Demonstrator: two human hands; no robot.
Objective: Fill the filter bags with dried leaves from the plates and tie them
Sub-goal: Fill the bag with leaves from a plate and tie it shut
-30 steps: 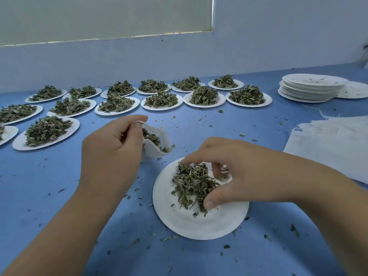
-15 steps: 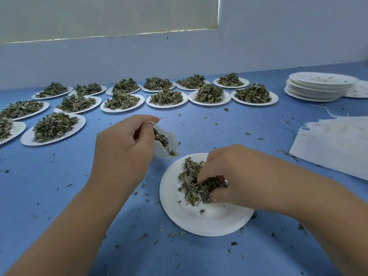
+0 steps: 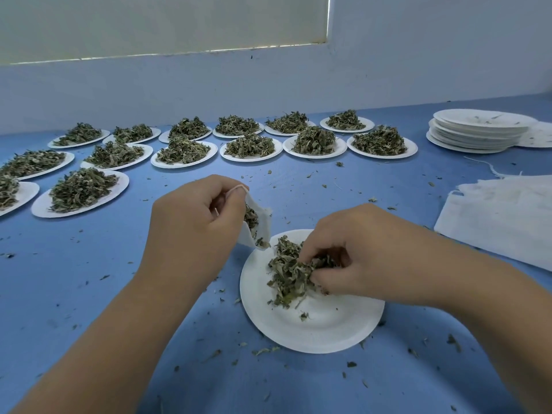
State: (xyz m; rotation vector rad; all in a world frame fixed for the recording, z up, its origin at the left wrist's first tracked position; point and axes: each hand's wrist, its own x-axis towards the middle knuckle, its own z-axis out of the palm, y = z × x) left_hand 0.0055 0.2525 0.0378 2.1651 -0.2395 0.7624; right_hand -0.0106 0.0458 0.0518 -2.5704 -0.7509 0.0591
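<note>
Our left hand (image 3: 194,222) pinches the filter bag (image 3: 260,224) open at eleven o'clock of the plate (image 3: 313,330), held close so little spills; our right hand (image 3: 358,255) grasps dried leaves (image 3: 286,273) on it

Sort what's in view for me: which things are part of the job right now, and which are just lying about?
In use:
left hand holding the filter bag
right hand pinching dried leaves on the near plate

Lying about:
full plates behind
stack of empty plates
spare bags
leaf crumbs on the table
</note>
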